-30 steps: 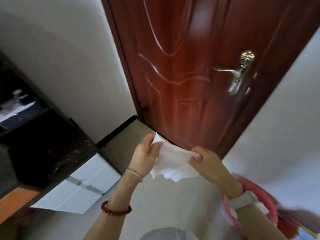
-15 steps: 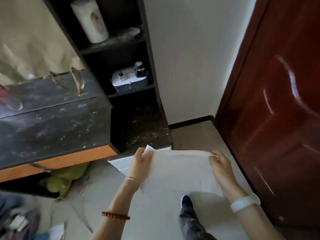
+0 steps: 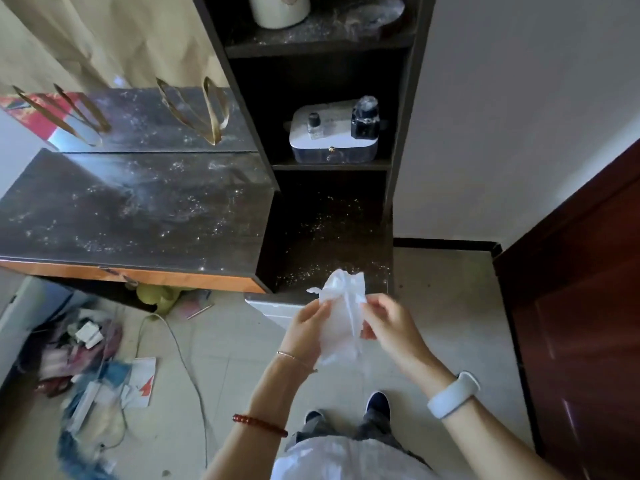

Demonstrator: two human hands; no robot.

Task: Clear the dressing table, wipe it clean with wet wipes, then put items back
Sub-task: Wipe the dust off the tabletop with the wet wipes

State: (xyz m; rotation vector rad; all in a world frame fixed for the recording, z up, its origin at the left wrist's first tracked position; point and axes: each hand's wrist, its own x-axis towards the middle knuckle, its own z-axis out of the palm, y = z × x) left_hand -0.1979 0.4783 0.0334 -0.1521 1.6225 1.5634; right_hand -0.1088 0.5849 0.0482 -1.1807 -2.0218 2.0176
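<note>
Dark red door (image 3: pixel 581 341) at right, white wall (image 3: pixel 519 116), tiled floor (image 3: pixel 242 358), grey cable (image 3: pixel 183 362)

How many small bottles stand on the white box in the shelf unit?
2. A small clear bottle with a dark cap stands left of centre on the white box; a larger dark bottle stands at its right end. Others could be hidden behind.

A white container (image 3: pixel 280 8) on the shelf above the white box (image 3: pixel 333 138) is being cut off by the top edge; floor clutter (image 3: pixel 93 368) left of the box is being blurred.
</note>
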